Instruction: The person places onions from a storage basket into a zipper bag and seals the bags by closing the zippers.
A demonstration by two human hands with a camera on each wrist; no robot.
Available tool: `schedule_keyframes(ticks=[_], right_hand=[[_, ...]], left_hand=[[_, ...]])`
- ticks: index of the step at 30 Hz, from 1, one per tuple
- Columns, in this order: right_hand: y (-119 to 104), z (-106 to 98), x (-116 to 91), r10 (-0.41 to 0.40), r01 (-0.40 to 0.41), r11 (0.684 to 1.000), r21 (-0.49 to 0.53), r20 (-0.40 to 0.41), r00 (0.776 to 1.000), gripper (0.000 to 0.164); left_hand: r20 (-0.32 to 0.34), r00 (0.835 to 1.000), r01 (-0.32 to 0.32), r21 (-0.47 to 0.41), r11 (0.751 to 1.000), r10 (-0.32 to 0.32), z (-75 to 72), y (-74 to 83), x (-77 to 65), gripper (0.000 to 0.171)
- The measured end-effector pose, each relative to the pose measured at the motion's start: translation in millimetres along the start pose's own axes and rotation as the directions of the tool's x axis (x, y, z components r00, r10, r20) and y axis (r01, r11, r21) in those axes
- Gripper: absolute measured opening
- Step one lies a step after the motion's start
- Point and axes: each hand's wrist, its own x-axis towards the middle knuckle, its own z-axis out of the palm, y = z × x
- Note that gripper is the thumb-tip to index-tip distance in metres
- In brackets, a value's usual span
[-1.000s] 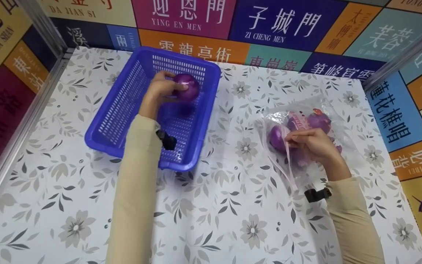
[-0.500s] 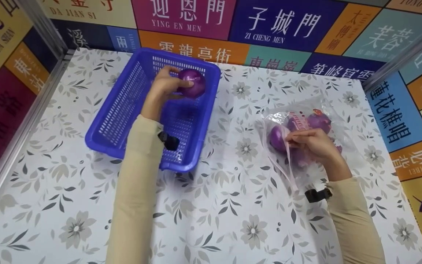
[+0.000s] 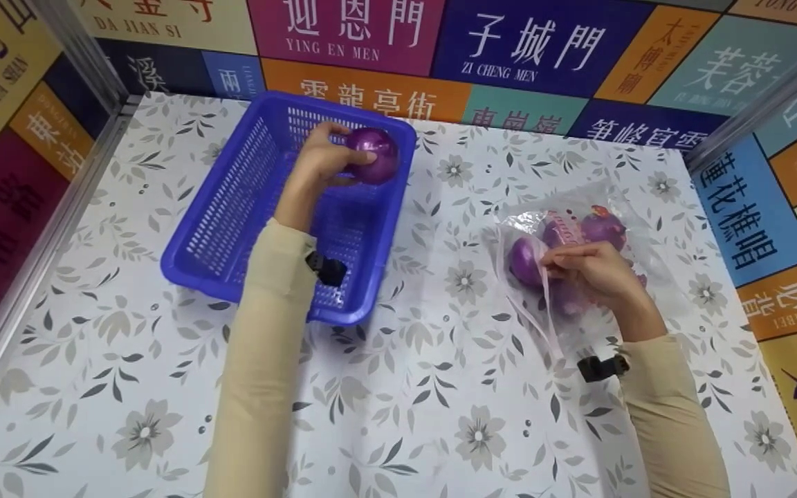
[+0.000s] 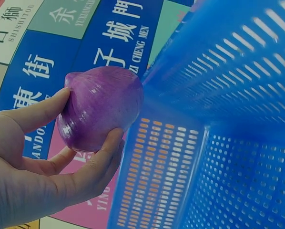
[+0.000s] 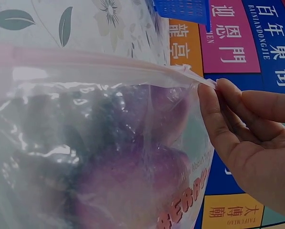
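Observation:
My left hand (image 3: 324, 158) holds a shiny purple onion (image 3: 373, 155) over the far right part of the blue plastic basket (image 3: 171, 266). In the left wrist view, thumb and fingertips grip the onion (image 4: 102, 105) around its sides, and the basket's slotted wall (image 4: 157, 171) lies just beyond. My right hand (image 3: 596, 273) pinches the edge of a clear plastic bag (image 3: 637, 207) with pink trim and red print. Several purple onions (image 3: 527, 261) show inside that bag. Close up in the right wrist view, thumb and finger pinch the corner of the pink zip strip (image 5: 180, 74).
A white table (image 3: 440, 387) with a grey floral print lies under everything. Panels with coloured signs (image 3: 509, 41) stand along its back and both sides. Basket and bag are apart, with bare tabletop between them.
My left hand has carried the onion to the right and slightly toward the back, over the basket. The right hand and the bag have stayed almost still.

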Motion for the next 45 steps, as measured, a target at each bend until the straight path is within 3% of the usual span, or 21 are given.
schedule_keyframes(ticks=[10,20,26,30,39,45], right_hand=[[-1.2,-0.3,-1.0,0.004,-0.004,1.0,0.004,0.0,1.0,0.019],[-0.7,-0.7,-0.3,0.015,-0.016,0.998,-0.068,-0.015,1.0,0.018],[0.3,-0.6,-0.1,0.006,-0.006,1.0,0.012,0.004,1.0,0.019],[1.0,-0.6,0.1,-0.001,0.0,0.999,0.054,0.016,1.0,0.02],[0.9,0.2,0.7,0.01,-0.01,1.0,0.0,-0.003,1.0,0.018],[0.5,1.0,1.5,0.025,-0.026,0.998,-0.059,-0.017,1.0,0.018]], left_hand=[[0.03,0.999,-0.04,-0.007,0.999,0.04,12.8,4.2,-5.6,0.061],[0.05,0.998,-0.046,0.009,0.999,0.046,24.5,5.4,-8.8,0.061],[0.08,0.996,-0.041,-0.058,0.998,0.045,33.9,6.1,-10.3,0.059],[0.096,0.994,-0.056,-0.056,0.997,0.061,40.8,6.1,-12.4,0.058],[0.121,0.989,-0.083,0.004,0.997,0.082,54.0,9.0,-15.8,0.058],[0.149,0.986,-0.078,-0.007,0.997,0.078,64.1,8.4,-17.5,0.059]])
